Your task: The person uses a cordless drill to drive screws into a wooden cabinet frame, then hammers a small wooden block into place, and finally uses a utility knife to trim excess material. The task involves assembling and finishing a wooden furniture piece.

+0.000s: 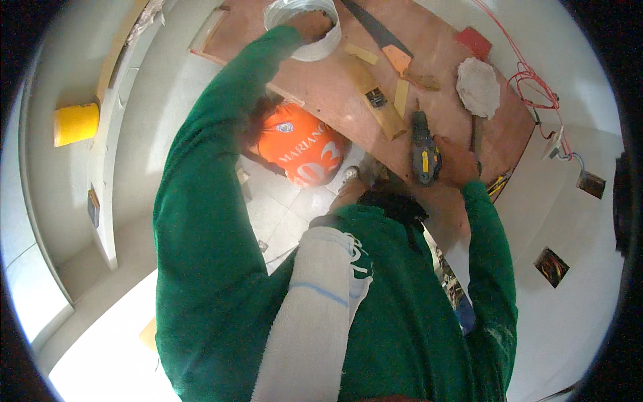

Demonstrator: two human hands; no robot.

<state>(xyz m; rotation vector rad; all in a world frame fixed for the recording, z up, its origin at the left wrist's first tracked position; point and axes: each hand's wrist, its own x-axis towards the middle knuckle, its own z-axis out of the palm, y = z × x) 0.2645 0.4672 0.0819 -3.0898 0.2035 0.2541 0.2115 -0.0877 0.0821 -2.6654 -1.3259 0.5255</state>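
My left hand (311, 27) reaches into a white bucket (271, 15) at the top of the view. Its fingers are partly hidden inside, so whether they hold anything does not show. My right hand (457, 163) rests on the reddish wooden board (375, 151), against the side of a black and yellow cordless drill (424, 151). The drill lies with its bit pointing away from me. Whether the right fingers grip it cannot be made out. A handsaw (382, 37) with an orange handle lies between the bucket and the drill.
Wood strips (382, 110), a red block (473, 42) and a whitish round slab (477, 88) lie on the board. Red cable (532, 87) hangs along the right wall. Below the board's left edge is an orange shirt (298, 147). A yellow cylinder (76, 125) is at left.
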